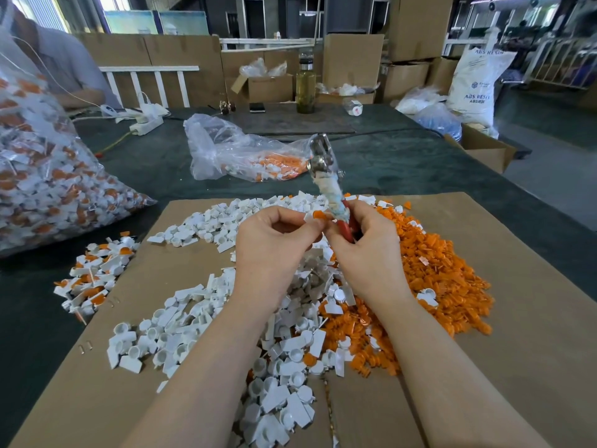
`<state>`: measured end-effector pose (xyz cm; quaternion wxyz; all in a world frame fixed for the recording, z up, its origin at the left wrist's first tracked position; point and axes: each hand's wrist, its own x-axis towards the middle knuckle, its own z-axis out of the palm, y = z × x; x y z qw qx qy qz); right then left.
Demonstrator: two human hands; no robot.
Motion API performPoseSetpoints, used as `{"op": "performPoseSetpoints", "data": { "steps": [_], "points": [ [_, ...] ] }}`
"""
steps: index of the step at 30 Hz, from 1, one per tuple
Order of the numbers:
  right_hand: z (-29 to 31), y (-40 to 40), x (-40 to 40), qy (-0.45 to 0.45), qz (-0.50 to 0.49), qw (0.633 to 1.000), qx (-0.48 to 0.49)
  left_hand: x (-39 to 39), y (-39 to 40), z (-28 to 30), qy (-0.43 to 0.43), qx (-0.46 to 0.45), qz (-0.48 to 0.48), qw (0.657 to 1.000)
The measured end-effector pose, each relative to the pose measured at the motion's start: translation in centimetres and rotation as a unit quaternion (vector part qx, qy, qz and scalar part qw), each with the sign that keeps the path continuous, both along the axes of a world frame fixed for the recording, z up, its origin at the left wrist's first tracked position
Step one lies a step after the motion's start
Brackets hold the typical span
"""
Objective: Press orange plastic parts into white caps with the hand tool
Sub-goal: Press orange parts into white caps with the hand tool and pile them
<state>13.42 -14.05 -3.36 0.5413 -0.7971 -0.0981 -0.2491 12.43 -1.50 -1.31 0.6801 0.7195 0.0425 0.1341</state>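
A: Far left first?
B: Big clear bag (48,176) of assembled white-and-orange pieces, lying on the dark green worktop (403,160). Near it, a small heap of finished pieces (93,279) at the left edge of the cardboard sheet (533,318).
A: On the cardboard?
B: White caps (193,321) in a loose curved pile, left and centre, running toward the near edge. Orange parts (429,270) heaped on the right, touching the white pile.
A: Left hand?
B: Left hand (274,244) raised over the piles, thumb and fingers curled, grip pinching a white cap with an orange part (318,215) at the fingertips.
A: Seated or not?
B: Can't tell, too small.
A: Right hand?
B: Right hand (361,237) just beside the left, fingertips nearly touching it. Grip closed round the red handles of the hand tool (326,176). Tool stands near upright, metal head up, tilted a little left, white wrapping below the head.
A: Farther back?
B: Second, flatter clear bag (239,153) with orange and white pieces, mid worktop. Glass bottle (306,88) behind it, cardboard boxes (352,63) along the far side, white sack (475,85) far right. Another person's sleeve (64,59) at the far left.
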Motion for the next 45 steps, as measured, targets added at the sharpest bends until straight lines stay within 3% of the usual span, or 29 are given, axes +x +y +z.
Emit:
{"op": "performPoseSetpoints", "data": {
  "steps": [5, 11, 16, 21, 31, 36, 45],
  "points": [
    [0.4, -0.5, -0.1, 0.038, 0.076, 0.996, -0.02, 0.4, 0.6, -0.3, -0.001, 0.022, 0.011, 1.0],
    [1.2, -3.1, -0.4, 0.184, 0.19, 0.964, -0.007, 0.7, 1.3, -0.2, -0.02, -0.01, -0.001, 1.0],
    [1.6, -4.0, -0.5, 0.233, 0.198, 0.948, -0.09, 0.8, 2.0, -0.1, -0.049, -0.056, -0.009, 0.997],
    [1.6, -4.1, -0.6, 0.246, 0.204, 0.941, -0.112, 0.9, 2.4, -0.1, -0.059, -0.056, -0.009, 0.997],
    [1.0, -1.3, -0.3, 0.058, 0.081, 0.995, -0.024, 0.5, 0.9, -0.4, -0.017, 0.062, 0.011, 0.998],
    [0.5, -0.8, -0.1, 0.039, 0.038, 0.995, -0.089, 0.4, 0.4, -0.4, -0.003, 0.109, 0.017, 0.994],
    [0.5, -1.0, 0.0, 0.033, 0.033, 0.994, -0.103, 0.2, 0.4, -0.3, -0.002, 0.127, 0.004, 0.992]
  ]
}}
